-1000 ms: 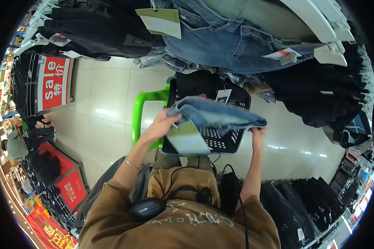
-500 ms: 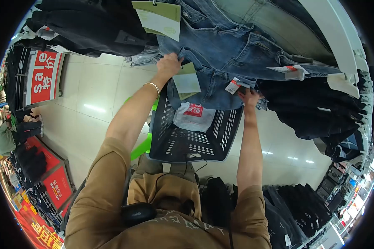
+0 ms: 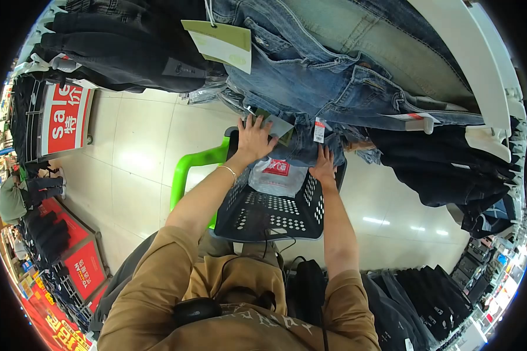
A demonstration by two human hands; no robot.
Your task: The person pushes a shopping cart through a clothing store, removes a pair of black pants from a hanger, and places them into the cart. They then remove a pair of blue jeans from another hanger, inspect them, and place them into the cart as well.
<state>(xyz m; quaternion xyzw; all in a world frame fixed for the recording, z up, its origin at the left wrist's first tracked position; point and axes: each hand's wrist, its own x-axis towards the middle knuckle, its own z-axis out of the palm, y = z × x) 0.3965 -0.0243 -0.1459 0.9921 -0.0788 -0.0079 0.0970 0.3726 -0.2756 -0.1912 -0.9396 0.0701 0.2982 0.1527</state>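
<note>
Folded blue jeans [image 3: 303, 140] lie at the far end of a dark perforated shopping basket [image 3: 263, 225]. My left hand [image 3: 255, 139] rests with its fingers spread over the jeans' left side, against a green and grey-blue hang tag [image 3: 280, 126]. On the right side of the jeans, my right hand [image 3: 324, 165] lies with fingers stretched out, just below a white and red price tag [image 3: 319, 131]. Nearer to me, a clear plastic package with a red label [image 3: 275, 168] sits in the basket, partly under the jeans.
Larger blue jeans [image 3: 322, 82] hang from the rack right above the basket, with a paper tag [image 3: 219, 44] dangling. Dark trousers [image 3: 439, 158] hang to the right. A green cart handle [image 3: 184, 169] sticks out left. Red sale signs [image 3: 64, 120] and a person [image 3: 14, 196] are farther left.
Both hands have let go of the jeans' waistband and now lie flatter on them, closer to me. The jeans sit lower and more bunched in the basket. The green handle shows more.
</note>
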